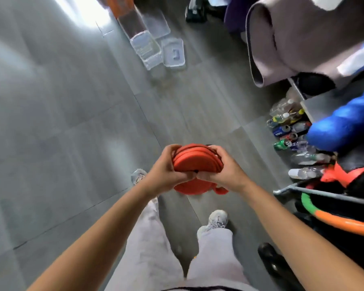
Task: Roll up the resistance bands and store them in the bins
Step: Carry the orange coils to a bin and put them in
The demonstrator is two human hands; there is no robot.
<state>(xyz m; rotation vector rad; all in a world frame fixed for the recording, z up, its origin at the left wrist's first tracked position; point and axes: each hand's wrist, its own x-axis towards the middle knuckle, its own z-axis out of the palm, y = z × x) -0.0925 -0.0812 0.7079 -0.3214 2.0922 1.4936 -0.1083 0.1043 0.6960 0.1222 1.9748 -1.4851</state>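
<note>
Pale trousers [151, 248] and a white shoe [215, 220] fill the bottom of my feed, with both bare forearms reaching out above them. At centre frame, the left hand [166, 171] and right hand [225, 171] grip a coiled orange-red resistance band [195, 160] from either side. The fingers curl over the top of the coil and the thumbs meet on its near face, while a loose loop of the band hangs below the hands. The band is held in the air above the grey tiled floor [61, 122], which runs wide and bare along the whole left side of my view. Well ahead, near the top edge, sit the clear plastic bins [147, 47], with a clear lid [173, 52] lying just beside them on the right. Clutter crowds the right edge: a rolled grey mat [282, 38], a blue roll [345, 127], a scatter of bottles and cans [290, 131] on the floor, and a metal rail [324, 194] above an orange-and-green hoop [334, 219]. The floor between the hands and the bins lies open.
</note>
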